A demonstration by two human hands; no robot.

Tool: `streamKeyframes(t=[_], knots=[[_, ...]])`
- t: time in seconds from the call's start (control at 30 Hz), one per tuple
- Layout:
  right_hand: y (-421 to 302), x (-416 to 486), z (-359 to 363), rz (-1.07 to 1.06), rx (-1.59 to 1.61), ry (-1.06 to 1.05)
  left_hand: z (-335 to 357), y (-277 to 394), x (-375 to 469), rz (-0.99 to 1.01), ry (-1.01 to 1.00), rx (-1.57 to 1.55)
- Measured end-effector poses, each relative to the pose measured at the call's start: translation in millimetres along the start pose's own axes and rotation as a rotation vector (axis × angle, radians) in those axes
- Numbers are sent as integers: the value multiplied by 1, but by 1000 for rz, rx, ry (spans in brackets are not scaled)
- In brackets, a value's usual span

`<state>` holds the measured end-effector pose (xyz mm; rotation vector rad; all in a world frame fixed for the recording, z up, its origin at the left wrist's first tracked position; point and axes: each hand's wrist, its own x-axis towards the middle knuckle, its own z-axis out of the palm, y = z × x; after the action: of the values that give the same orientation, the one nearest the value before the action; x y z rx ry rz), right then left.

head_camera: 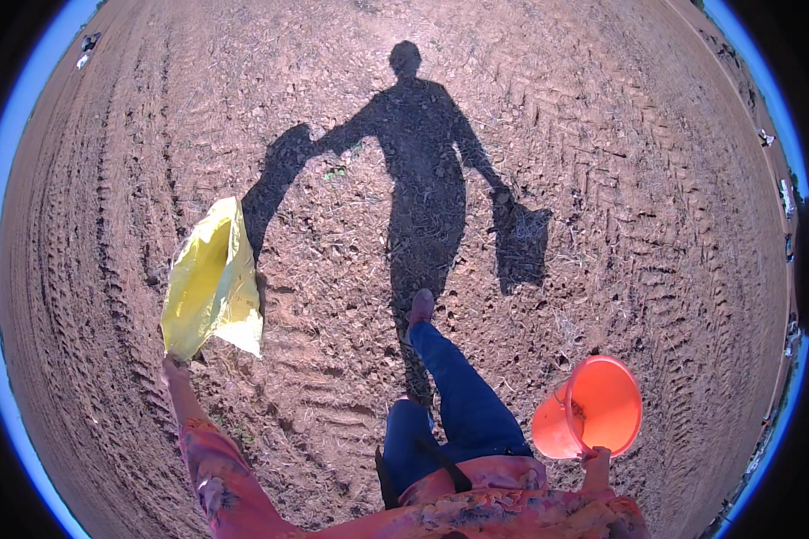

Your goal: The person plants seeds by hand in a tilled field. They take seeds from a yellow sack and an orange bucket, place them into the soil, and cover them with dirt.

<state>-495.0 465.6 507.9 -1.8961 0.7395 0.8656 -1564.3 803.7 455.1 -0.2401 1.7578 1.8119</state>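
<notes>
At arm's length to the left, my left hand (177,369) grips the rim of a yellow woven plastic sack (239,306), whose mouth gapes toward me. On the other side, my right hand (596,458) holds an orange plastic bucket (553,423) by its rim, tilted so that I see into it. A little brown material, too small to identify, lies against its inner wall. A wire handle seems to hang at the bucket's side. My legs in blue jeans (468,397) are in mid-stride over the bare soil.
Ploughed brown soil (350,323) with clods, dry stalks and tyre tracks spreads all round. My shadow (423,175) falls ahead. A small green plant (334,173) grows there. Far left stands a small dark-and-white figure or object (87,48); a white vehicle-like shape (787,198) is far right.
</notes>
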Motion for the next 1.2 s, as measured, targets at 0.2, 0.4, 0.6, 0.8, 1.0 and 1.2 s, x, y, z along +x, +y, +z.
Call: streamKeyframes(t=[0.2, 0.4, 0.6, 0.8, 1.0, 1.2], knots=[[16, -33, -2, -103, -83, 38, 168, -90, 16, 107, -28, 138], [-13, -82, 94, 52, 223, 159, 245, -104, -2, 63, 16, 313], [-18, -65, 246, -50, 260, 115, 299, -67, -22, -9, -53, 206], [-38, -63, 487, -157, -37, -171, 256, -68, -27, -197, -9, 109], [-52, -72, 728, -27, 50, -452, 220, -186, -84, -670, -249, 915], [-9, -190, 948, -55, -27, -701, 235, -286, -109, -27, -829, 1634]])
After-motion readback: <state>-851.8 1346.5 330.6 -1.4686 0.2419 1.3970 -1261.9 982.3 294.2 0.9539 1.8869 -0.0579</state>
